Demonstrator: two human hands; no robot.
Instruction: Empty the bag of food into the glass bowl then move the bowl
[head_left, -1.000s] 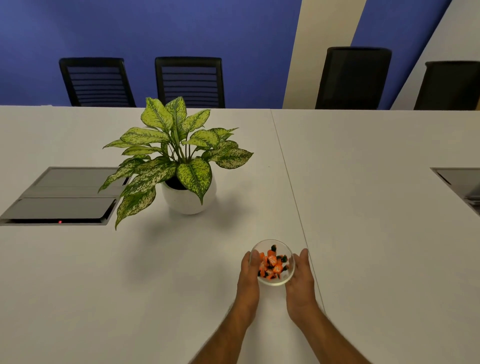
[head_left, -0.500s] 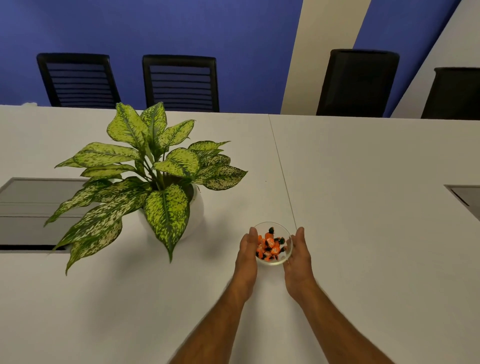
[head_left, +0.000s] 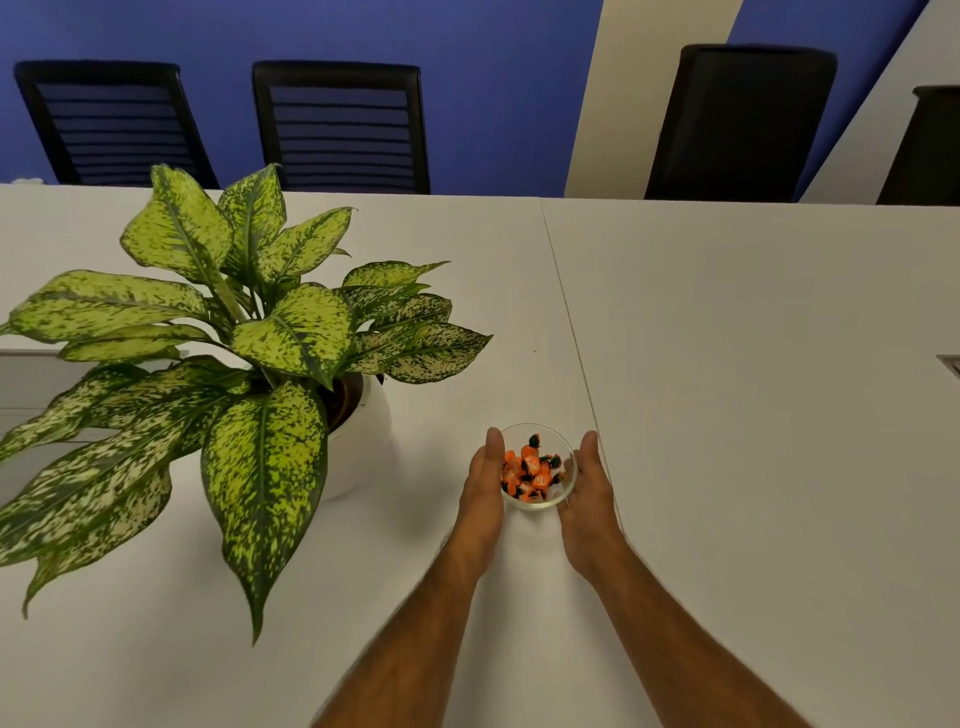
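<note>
A small glass bowl (head_left: 540, 432) sits on the white table, to the right of the potted plant. It holds several orange and black wrapped candies (head_left: 530, 470). My left hand (head_left: 483, 488) presses flat against the bowl's left side and my right hand (head_left: 589, 483) against its right side, fingers straight and pointing away from me. The bowl is clamped between both palms. No bag is in view.
A potted plant (head_left: 249, 343) with large speckled leaves in a white pot (head_left: 358, 436) stands close to the left of the bowl. A table seam (head_left: 571, 322) runs just right of the bowl. Black chairs (head_left: 343, 124) line the table's far edge. A grey floor-box lid (head_left: 31, 374) lies at far left.
Both hands have slid the bowl away from me across the table, toward the plant's right side. The camera has leaned forward, so the plant looks larger and nearer.
</note>
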